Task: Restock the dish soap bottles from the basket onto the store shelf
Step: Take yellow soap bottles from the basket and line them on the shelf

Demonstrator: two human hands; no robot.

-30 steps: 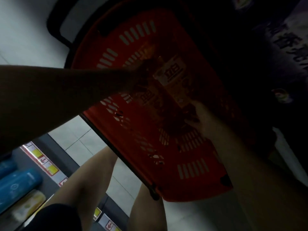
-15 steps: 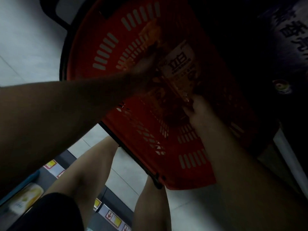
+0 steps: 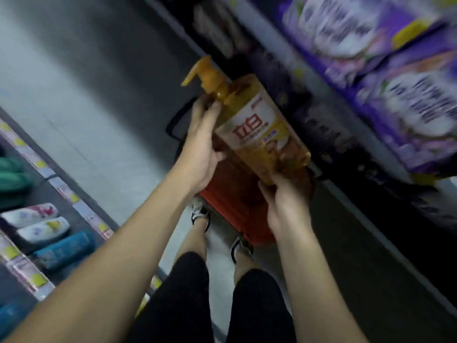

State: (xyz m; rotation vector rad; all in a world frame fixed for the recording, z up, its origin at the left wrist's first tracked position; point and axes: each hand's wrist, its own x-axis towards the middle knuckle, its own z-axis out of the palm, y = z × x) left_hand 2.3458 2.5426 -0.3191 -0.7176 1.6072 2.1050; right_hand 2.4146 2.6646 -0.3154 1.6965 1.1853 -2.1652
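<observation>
1. Dish soap bottle (image 3: pixel 259 134) is now lifted clear of the red basket (image 3: pixel 235 194); earlier it lay inside, with both hands reaching in
2. Position: it's tilted in the air above the basket, pump head up-left, not on a shelf yet
3. Left hand (image 3: pixel 202 149) is clamped round the neck and shoulder, right hand (image 3: pixel 286 201) wrapped under the base
4. Handling guess: looks full, so fairly heavy; stiff smooth plastic, likely slick. Carry it by body and base, not the pump
5. Purple packs (image 3: pixel 371 70) on the right shelf are blurred
</observation>
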